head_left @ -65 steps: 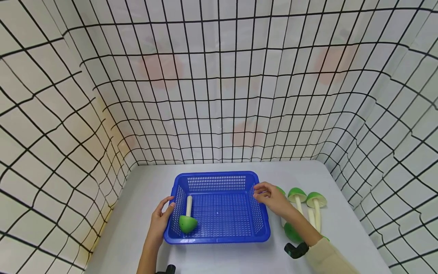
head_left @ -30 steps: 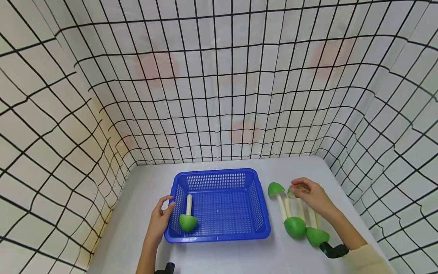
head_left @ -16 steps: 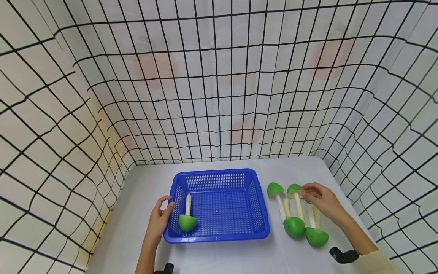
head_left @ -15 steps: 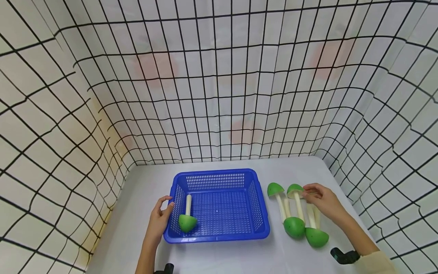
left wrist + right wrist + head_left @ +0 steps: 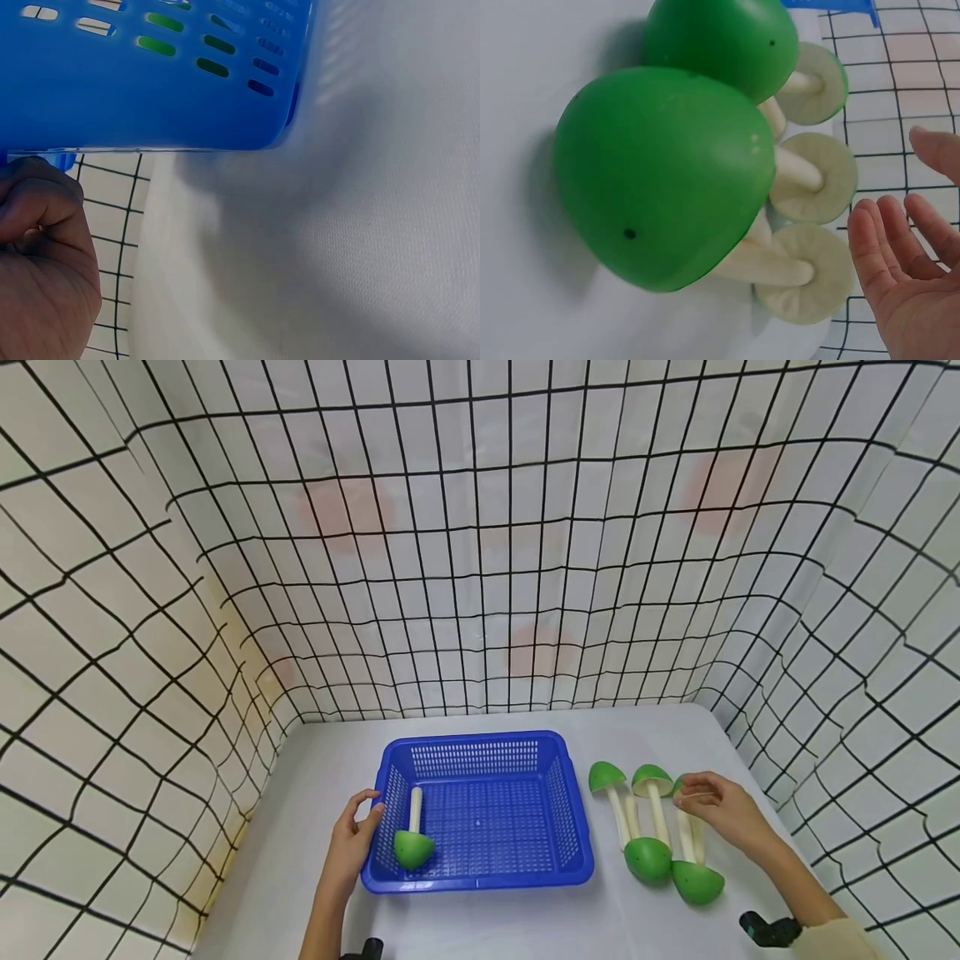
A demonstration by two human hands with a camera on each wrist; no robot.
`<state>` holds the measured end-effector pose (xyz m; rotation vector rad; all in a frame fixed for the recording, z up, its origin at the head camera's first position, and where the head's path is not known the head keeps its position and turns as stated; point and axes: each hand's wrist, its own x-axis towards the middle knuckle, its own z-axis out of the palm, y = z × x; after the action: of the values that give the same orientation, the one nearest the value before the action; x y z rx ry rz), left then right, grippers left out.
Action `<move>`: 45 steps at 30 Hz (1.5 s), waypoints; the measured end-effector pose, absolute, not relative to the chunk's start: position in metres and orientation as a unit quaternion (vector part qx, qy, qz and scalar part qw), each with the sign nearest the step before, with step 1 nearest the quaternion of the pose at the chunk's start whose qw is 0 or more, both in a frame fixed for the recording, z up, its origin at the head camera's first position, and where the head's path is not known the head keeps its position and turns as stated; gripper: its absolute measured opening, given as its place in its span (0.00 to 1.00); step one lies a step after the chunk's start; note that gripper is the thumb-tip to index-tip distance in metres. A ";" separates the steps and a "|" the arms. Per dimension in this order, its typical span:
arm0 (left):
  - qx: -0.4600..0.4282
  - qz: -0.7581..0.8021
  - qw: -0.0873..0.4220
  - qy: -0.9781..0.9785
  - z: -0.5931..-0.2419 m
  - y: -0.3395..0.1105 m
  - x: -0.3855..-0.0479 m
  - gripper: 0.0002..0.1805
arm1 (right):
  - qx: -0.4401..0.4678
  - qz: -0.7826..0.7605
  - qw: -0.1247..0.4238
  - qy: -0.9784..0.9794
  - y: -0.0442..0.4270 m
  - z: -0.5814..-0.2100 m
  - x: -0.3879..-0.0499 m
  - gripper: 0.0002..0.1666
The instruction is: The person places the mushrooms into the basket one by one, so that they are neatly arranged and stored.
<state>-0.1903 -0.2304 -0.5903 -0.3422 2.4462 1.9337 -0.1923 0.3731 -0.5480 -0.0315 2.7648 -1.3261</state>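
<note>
A blue plastic basket (image 5: 480, 883) stands on the table, with one green-capped toy mushroom (image 5: 413, 850) lying along its left side. My left hand (image 5: 350, 841) holds the basket's left rim; curled fingers show under the lip in the left wrist view. Right of the basket, several more toy mushrooms lie side by side, caps at alternate ends. My right hand (image 5: 723, 814) hovers over the rightmost ones, thumb and fingers apart, holding nothing. It partly hides a far cap there. In the right wrist view a near mushroom cap (image 5: 664, 180) looms large beside that hand.
Black grid netting (image 5: 487, 568) over pale cloth rises behind the table and along both sides. The white table (image 5: 315, 760) runs up to it. A black wrist device (image 5: 768, 930) sits on the right forearm, below the sleeve.
My right hand has moved from the basket's right rim across the loose mushrooms to the rightmost ones. The left hand stays at the basket rim; the mushrooms lie as before.
</note>
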 end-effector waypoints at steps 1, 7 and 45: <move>-0.110 0.616 0.004 0.780 -0.591 -0.230 -0.190 0.25 | -0.005 -0.432 0.042 0.901 0.375 -0.550 -0.192 0.34; -0.116 0.613 0.010 0.781 -0.591 -0.231 -0.189 0.26 | 0.025 -0.409 0.054 0.911 0.381 -0.560 -0.192 0.39; -0.116 0.619 0.001 0.777 -0.592 -0.229 -0.189 0.26 | 0.126 -0.373 0.114 0.912 0.406 -0.609 -0.184 0.44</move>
<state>-0.1892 -0.2294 -0.5920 -0.3638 2.4386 1.9424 -0.1841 0.4060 -0.6094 0.3700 2.6745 -1.0944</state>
